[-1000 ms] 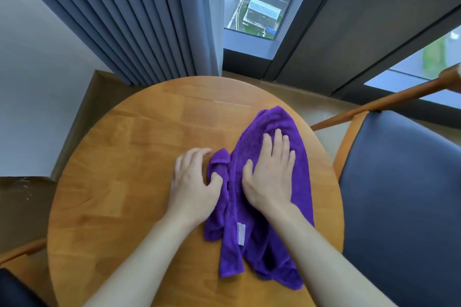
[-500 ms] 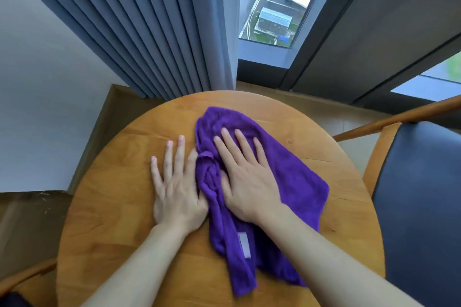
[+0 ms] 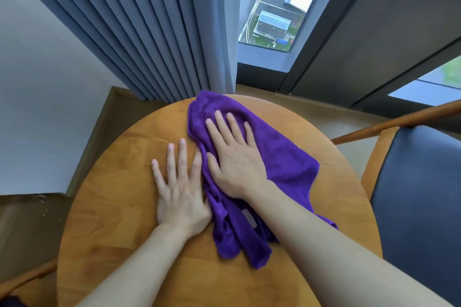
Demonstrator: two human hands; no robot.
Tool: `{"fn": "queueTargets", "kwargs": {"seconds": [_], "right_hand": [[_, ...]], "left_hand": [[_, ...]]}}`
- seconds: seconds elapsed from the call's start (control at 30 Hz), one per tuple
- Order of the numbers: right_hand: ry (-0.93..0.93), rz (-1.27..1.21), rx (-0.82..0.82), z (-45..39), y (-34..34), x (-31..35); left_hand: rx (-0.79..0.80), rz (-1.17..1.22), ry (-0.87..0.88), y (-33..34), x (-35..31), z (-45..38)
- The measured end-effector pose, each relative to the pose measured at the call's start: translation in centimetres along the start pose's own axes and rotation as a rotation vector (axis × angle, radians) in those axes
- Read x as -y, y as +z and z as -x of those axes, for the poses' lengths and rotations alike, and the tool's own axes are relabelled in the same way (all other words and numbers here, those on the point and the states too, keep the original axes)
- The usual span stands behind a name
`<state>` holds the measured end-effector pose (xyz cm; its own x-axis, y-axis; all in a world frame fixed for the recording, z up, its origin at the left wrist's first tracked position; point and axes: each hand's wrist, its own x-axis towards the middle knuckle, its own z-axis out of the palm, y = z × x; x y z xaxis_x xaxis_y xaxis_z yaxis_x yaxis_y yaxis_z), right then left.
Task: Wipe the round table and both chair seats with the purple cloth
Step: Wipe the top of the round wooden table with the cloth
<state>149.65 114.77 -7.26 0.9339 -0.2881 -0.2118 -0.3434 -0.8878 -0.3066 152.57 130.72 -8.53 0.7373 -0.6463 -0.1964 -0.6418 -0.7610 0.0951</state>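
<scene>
Right hand (image 3: 237, 157) flat on the purple cloth (image 3: 282, 164), fingers straight and slightly spread, palm pressing down; nothing pinched or curled, it just pushes the fabric; left hand (image 3: 180, 189) also flat with fingers splayed, resting on bare wood just beside the cloth's left edge, thumb side touching the bunched fold.

Cloth lies on the round table (image 3: 112, 194), long axis running from the near right of centre up to the far rim, where its top end reaches the edge by the curtain (image 3: 154, 32); near end is crumpled into a loose tail under the right forearm; white label visible in the folds.

Key relation: cloth sits under and ahead of the right hand, so that hand drives it; the unwiped-looking wood is mostly to the left and near side, which means the next stroke probably needs a pull back and leftward across the left hand's spot; left hand likely has to lift or shift out of the way.

Chair seat (image 3: 419, 207), dark blue, is just right of the table, nearer the right arm; second chair barely visible at lower left; judging by position, seats not yet done.
</scene>
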Motion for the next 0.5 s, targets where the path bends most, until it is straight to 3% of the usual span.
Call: {"fn": "queueTargets", "kwargs": {"seconds": [0.1, 0.2, 0.37, 0.5], "right_hand": [[-0.064, -0.049, 0.007, 4.6, 0.4, -1.6], [0.052, -0.04, -0.017, 8.1, 0.2, -4.3], [0.256, -0.046, -0.069, 2.0, -0.9, -4.8], [0.002, 0.017, 0.009, -3.1, -1.3, -2.3]], "left_hand": [[-0.021, 0.018, -0.009, -0.1, -0.1, -0.1], [-0.031, 0.048, -0.026, 0.0, -0.2, -0.2], [-0.012, 0.028, -0.033, 0.0, -0.1, -0.3], [0.042, -0.019, -0.032, -0.2, 0.0, -0.3]]}}
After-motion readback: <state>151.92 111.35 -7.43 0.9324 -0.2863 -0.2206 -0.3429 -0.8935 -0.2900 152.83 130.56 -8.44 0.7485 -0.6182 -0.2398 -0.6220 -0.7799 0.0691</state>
